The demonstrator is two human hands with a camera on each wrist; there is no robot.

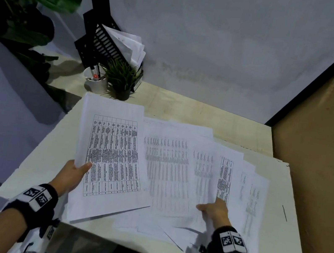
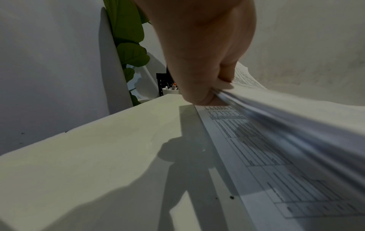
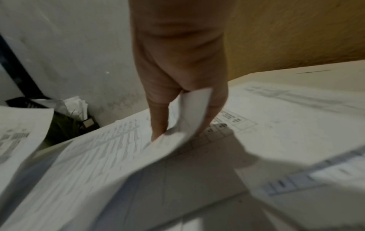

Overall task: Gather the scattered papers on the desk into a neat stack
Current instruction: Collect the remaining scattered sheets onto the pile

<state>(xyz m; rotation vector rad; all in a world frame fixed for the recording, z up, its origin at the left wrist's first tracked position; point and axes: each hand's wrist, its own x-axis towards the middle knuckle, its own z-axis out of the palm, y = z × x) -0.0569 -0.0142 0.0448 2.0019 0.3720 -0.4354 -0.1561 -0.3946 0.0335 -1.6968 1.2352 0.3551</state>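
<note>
My left hand (image 1: 73, 173) pinches a bundle of printed sheets (image 1: 110, 156) at its left edge, thumb on top, holding it lifted above the pale desk (image 1: 41, 156). My right hand (image 1: 215, 210) grasps the near edge of one of the loose papers (image 1: 168, 166), which lie fanned and overlapping across the desk's middle and right. At the back left stand a white pen cup (image 1: 95, 82), a small potted plant (image 1: 122, 79) and a black file tray (image 1: 100, 44) holding more paper.
</note>
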